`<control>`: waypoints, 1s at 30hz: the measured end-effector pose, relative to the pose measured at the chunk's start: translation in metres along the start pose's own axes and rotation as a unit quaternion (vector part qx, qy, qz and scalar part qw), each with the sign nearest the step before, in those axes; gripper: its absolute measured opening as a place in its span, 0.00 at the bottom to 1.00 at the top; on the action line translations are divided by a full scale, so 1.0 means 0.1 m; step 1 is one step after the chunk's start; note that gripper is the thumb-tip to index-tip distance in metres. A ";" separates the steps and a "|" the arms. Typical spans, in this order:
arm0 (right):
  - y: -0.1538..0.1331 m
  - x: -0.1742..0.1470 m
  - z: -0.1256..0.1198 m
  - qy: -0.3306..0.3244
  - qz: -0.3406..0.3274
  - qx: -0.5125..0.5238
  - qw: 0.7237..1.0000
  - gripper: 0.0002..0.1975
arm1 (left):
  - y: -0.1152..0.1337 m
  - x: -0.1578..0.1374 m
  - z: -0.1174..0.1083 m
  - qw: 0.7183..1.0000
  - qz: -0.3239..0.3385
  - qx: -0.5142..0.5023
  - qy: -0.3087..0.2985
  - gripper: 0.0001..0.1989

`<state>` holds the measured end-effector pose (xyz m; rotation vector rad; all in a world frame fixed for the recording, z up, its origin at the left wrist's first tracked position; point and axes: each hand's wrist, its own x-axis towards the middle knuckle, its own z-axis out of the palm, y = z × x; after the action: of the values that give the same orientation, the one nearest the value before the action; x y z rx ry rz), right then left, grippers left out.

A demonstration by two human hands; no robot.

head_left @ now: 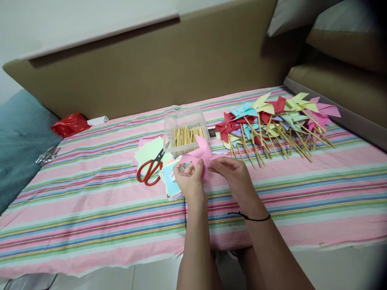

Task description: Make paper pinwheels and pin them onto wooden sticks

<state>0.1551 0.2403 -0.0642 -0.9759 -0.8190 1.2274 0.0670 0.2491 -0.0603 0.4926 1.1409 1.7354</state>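
Note:
A pink paper pinwheel [200,154] is held up between my two hands, its folded blades pointing outward. My left hand [191,179] pinches it near the middle, the thumb on its face. From the other side, the fingers of my right hand [231,171] close on its right edge. Just behind it stands a clear plastic box [169,125] with many short wooden sticks [188,136]. Left of my hands lie red-handled scissors [152,166] on pale paper sheets [149,152]. A stack of coloured paper squares [171,186] is partly hidden beneath my left hand.
Several finished pinwheels [263,110] on wooden sticks lie piled at the right. A red plastic bundle [71,124] and a white tube-like item [98,120] sit at the far left, near clear crumpled plastic [48,155]. Striped cloth [115,209] covers the surface; a brown backrest [136,68] rises behind.

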 end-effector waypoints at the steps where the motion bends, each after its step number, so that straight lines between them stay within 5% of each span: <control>1: 0.00 0.00 0.00 0.005 -0.001 -0.005 1.000 0.07 | 0.00 0.00 0.00 1.000 0.001 0.000 -0.005 0.28; 11: 0.04 0.01 0.06 0.115 -0.050 -0.049 0.991 0.07 | 0.00 -0.04 0.00 0.998 -0.006 0.020 -0.055 0.27; 25: 0.04 0.00 0.07 0.123 -0.056 -0.071 0.988 0.07 | -0.03 -0.01 -0.03 0.997 -0.006 0.033 -0.073 0.29; 30: 0.04 -0.01 0.08 0.105 -0.064 -0.082 0.989 0.07 | -0.02 -0.02 0.00 0.999 -0.002 0.035 -0.038 0.30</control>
<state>0.1459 0.2408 -0.0649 -1.1469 -0.8111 0.9405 0.0684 0.2476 -0.0614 0.5938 1.1512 1.6631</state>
